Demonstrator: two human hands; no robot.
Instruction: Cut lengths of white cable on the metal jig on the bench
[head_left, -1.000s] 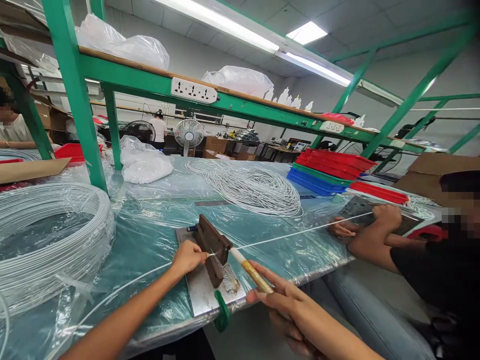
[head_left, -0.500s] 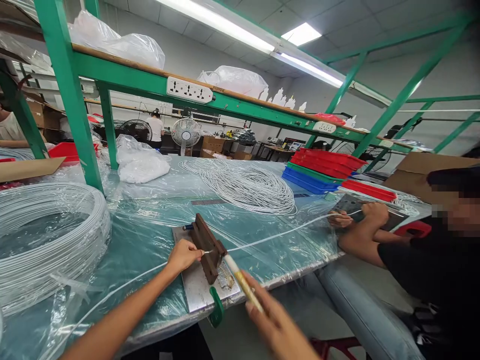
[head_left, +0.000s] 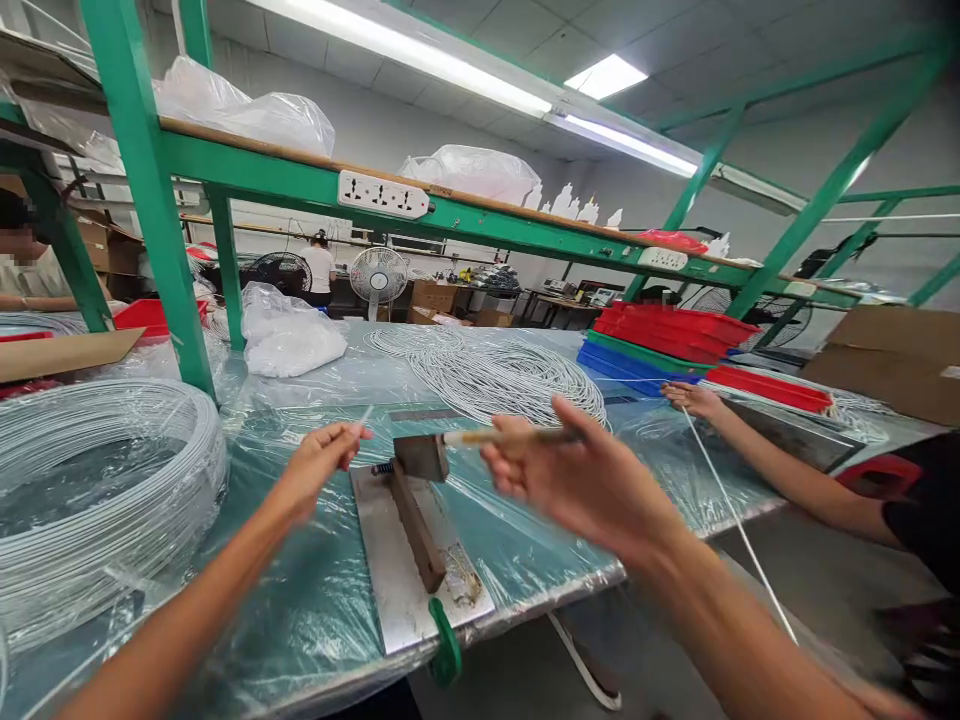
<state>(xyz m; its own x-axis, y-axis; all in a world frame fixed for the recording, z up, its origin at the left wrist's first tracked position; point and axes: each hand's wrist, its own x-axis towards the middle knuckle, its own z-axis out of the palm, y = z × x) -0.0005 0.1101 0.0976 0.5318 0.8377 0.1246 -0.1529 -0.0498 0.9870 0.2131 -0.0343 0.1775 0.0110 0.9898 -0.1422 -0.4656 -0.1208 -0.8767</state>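
Observation:
My left hand [head_left: 326, 460] is closed on a thin white cable, whose short end [head_left: 366, 415] sticks up past the fingertips, left of the cutter. The brown metal cutter [head_left: 416, 530] is mounted on a steel plate [head_left: 382, 590] at the table edge, and its blade arm [head_left: 421, 458] is raised. My right hand [head_left: 555, 470] is at the cutter's pale handle [head_left: 472, 437], its fingers loosely spread and blurred, the handle lying between thumb and fingers. A green clamp [head_left: 445, 645] sits at the plate's front.
A large cable coil [head_left: 202, 430] lies at left, with another loose coil [head_left: 510, 375] behind the cutter. Stacked red and blue trays [head_left: 667, 335] stand at back right. A co-worker's hand [head_left: 694, 398] at right holds a white cable [head_left: 731, 505]. A green shelf [head_left: 285, 170] spans above.
The blade arm has swung up, and my right hand has risen with its handle and loosened. My left hand has moved left and up from the cutter with the cable. The co-worker's cable has moved off the cutter.

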